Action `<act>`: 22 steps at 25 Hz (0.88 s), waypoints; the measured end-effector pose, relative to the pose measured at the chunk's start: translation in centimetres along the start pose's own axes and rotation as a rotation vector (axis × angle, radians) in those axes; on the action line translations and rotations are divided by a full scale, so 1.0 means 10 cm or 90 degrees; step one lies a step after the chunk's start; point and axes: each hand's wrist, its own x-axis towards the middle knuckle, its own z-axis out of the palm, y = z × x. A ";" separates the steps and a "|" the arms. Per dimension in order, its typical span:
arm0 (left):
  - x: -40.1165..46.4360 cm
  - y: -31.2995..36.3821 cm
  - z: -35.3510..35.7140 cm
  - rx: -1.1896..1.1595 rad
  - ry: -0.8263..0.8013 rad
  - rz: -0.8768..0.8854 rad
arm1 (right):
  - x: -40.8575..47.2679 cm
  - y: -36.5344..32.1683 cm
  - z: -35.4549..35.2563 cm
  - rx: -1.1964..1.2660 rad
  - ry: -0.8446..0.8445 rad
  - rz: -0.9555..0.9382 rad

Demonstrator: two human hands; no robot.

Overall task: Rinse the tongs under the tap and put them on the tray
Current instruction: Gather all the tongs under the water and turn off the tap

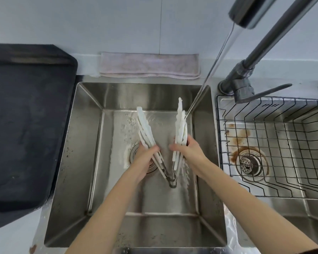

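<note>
At the left of the frame a dark tray [26,125] lies on the desk, bare, just beside the sink [84,143] — the place the tongs are meant for, and near enough that the move should be short. Above the sink's far rim lies a folded cloth [150,65].

In the middle, over the basin, the tongs [170,177] are held spread in a V, hinge toward the person and white tips pointing away. The left hand [145,160] is closed round the left arm of the tongs; the right hand [186,151] is closed round the right arm, fingers wrapped about it. Spreading them like this seems meant to let water reach the inner faces of both arms.

The stream [217,66] runs from the tap [246,13] at the upper right down to the right arm's tip, so that side is being rinsed; the left arm is well apart from the stream. I judge the rinse is under way and the tray step not yet begun.

At the right a second basin holds a wire rack [273,143] — its drain is rust-stained.
</note>
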 end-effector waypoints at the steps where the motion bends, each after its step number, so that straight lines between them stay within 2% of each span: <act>1: -0.02 0.05 0.00 -0.027 -0.015 0.007 | -0.05 -0.10 -0.03 -0.008 -0.018 -0.027; 4: -0.11 0.22 0.04 -0.067 -0.055 0.047 | -0.15 -0.31 -0.09 -0.045 -0.040 -0.093; 9: -0.23 0.35 0.07 -0.048 -0.058 0.085 | -0.35 -0.39 -0.16 -0.055 -0.055 -0.167; 15: -0.47 0.32 0.04 0.023 -0.095 0.109 | -0.54 -0.26 -0.27 -0.070 -0.056 -0.171; 17: -0.54 0.35 0.06 0.026 -0.107 0.139 | -0.60 -0.19 -0.32 -0.025 -0.073 -0.168; 20: -0.59 0.54 0.13 -0.035 -0.094 0.208 | -0.65 -0.10 -0.38 0.135 -0.105 -0.122; 22: -0.64 0.73 0.26 -0.021 -0.083 0.263 | -0.66 -0.06 -0.41 0.227 -0.108 -0.097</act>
